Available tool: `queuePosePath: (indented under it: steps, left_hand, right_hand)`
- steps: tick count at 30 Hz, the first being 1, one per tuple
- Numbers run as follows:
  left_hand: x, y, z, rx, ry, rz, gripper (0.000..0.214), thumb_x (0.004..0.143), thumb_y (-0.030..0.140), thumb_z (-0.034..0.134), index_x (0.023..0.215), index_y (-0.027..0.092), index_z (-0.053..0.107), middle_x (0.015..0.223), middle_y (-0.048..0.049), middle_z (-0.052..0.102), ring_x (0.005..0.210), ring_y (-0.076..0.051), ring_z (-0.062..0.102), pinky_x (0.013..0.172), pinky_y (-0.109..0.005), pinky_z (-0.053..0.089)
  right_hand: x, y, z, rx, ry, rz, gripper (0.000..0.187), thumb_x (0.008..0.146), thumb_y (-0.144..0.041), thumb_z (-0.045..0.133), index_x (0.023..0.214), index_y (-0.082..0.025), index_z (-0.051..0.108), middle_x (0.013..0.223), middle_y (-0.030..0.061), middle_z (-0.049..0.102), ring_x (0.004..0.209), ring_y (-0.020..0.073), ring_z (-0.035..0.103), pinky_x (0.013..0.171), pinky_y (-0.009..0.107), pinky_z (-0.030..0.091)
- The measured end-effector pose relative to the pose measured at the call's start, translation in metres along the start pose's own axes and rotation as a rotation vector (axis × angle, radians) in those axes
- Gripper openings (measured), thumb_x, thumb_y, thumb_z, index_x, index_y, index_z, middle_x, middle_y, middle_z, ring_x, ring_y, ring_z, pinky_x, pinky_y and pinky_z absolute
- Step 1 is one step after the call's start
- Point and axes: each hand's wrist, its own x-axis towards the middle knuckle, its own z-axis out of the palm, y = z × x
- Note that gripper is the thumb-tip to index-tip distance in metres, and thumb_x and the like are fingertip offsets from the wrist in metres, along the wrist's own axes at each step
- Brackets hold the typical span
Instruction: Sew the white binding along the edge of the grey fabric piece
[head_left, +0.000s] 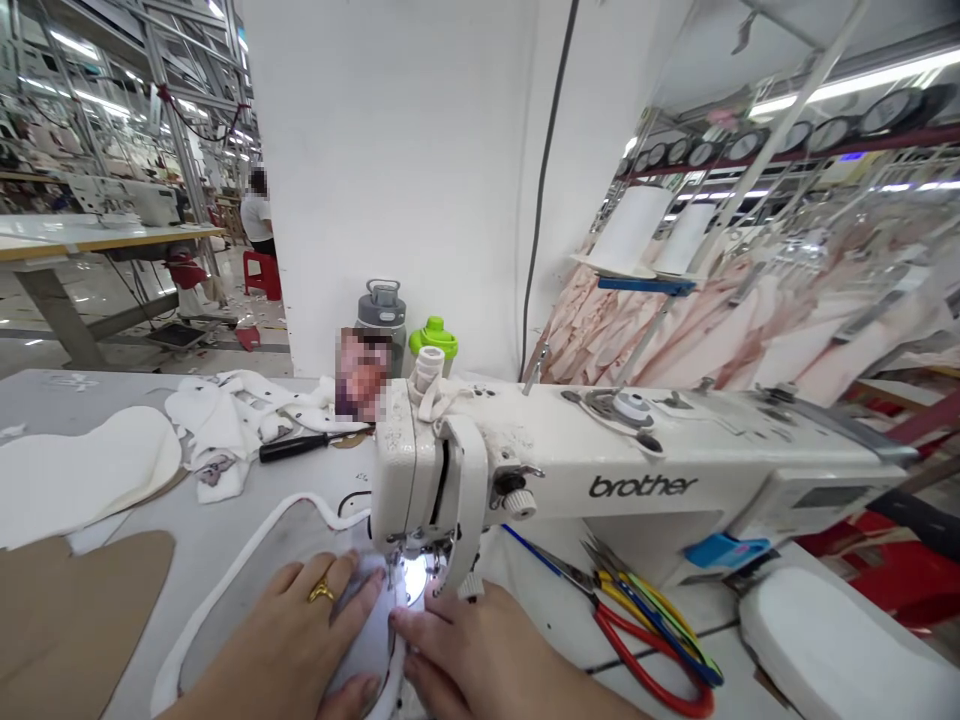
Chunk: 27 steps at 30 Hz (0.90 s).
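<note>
A white Brother sewing machine (637, 470) stands across the table, its needle area (409, 570) lit. My left hand (300, 640), with a gold ring, lies flat with fingers stretched on a pale fabric piece (371, 640) just left of the needle. My right hand (480, 650) presses the same fabric from the right, fingertips close to the presser foot. A white trimmed edge of fabric (247, 555) curves away to the left.
Red-handled scissors (645, 660) and other coloured scissors lie right of my hands. White padded pieces (82, 475), brown card patterns (75, 610), crumpled printed cloth (225, 425), a black-handled tool (296, 447) and two bottles (382, 315) sit on the table. Thread cones (630, 230) and pink garments hang right. A person stands far left.
</note>
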Motion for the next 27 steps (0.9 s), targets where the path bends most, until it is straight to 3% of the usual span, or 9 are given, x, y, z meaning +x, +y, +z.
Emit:
queuePosePath:
  steps: [3, 6, 11, 18, 22, 27]
  left_hand:
    - [-0.003, -0.002, 0.012, -0.007, 0.14, -0.053, 0.042, 0.077, 0.035, 0.065, 0.117, 0.021, 0.065, 0.116, -0.012, 0.072, 0.095, -0.029, 0.066, 0.077, -0.042, 0.052]
    - [-0.003, -0.002, 0.019, -0.041, 0.188, -0.092, 0.041, 0.077, 0.032, 0.066, 0.116, 0.023, 0.062, 0.115, -0.0093, 0.069, 0.098, -0.028, 0.062, 0.08, -0.041, 0.049]
    - [-0.001, -0.003, 0.019, -0.216, 0.13, -0.048, 0.023, 0.089, 0.022, 0.056, 0.111, 0.025, 0.06, 0.114, -0.0048, 0.068, 0.1, -0.025, 0.059, 0.085, -0.04, 0.048]
    - [0.002, -0.017, -0.007, -0.179, 0.014, 0.068, 0.04, 0.087, 0.02, 0.059, 0.126, 0.027, 0.056, 0.125, -0.0025, 0.066, 0.107, -0.023, 0.061, 0.091, -0.035, 0.05]
    - [0.006, -0.018, -0.004, -0.192, 0.022, 0.051, 0.031, 0.089, 0.02, 0.058, 0.119, 0.03, 0.06, 0.119, -0.0033, 0.067, 0.106, -0.023, 0.062, 0.088, -0.035, 0.05]
    - [0.007, -0.011, 0.008, -0.197, 0.062, -0.069, 0.023, 0.092, 0.024, 0.054, 0.111, 0.028, 0.064, 0.112, -0.0078, 0.068, 0.101, -0.028, 0.061, 0.085, -0.044, 0.047]
  right_hand:
    - [0.001, 0.002, 0.008, -0.026, -0.006, 0.063, 0.025, 0.093, -0.033, 0.048, 0.109, -0.024, 0.065, 0.091, 0.0033, 0.073, 0.076, 0.0233, 0.069, 0.064, 0.032, 0.047]
    - [0.003, 0.001, 0.012, -0.037, -0.019, 0.128, 0.028, 0.095, -0.036, 0.046, 0.115, -0.025, 0.063, 0.095, 0.0052, 0.073, 0.078, 0.0258, 0.07, 0.067, 0.034, 0.05]
    - [0.005, -0.002, 0.006, 0.012, -0.038, 0.161, 0.025, 0.096, -0.032, 0.046, 0.112, -0.022, 0.063, 0.101, 0.0092, 0.072, 0.089, 0.0254, 0.069, 0.077, 0.032, 0.05]
    - [0.003, -0.002, -0.002, 0.052, -0.043, 0.038, 0.025, 0.096, -0.028, 0.045, 0.111, -0.02, 0.063, 0.094, 0.0074, 0.07, 0.086, 0.0236, 0.067, 0.073, 0.03, 0.049]
    - [0.003, -0.003, 0.0, 0.068, -0.036, 0.095, 0.024, 0.096, -0.028, 0.047, 0.111, -0.02, 0.063, 0.102, 0.0094, 0.069, 0.092, 0.0241, 0.066, 0.079, 0.032, 0.049]
    - [0.002, -0.003, 0.001, 0.086, -0.028, 0.114, 0.026, 0.096, -0.03, 0.045, 0.114, -0.021, 0.062, 0.101, 0.0089, 0.069, 0.092, 0.0246, 0.066, 0.08, 0.033, 0.05]
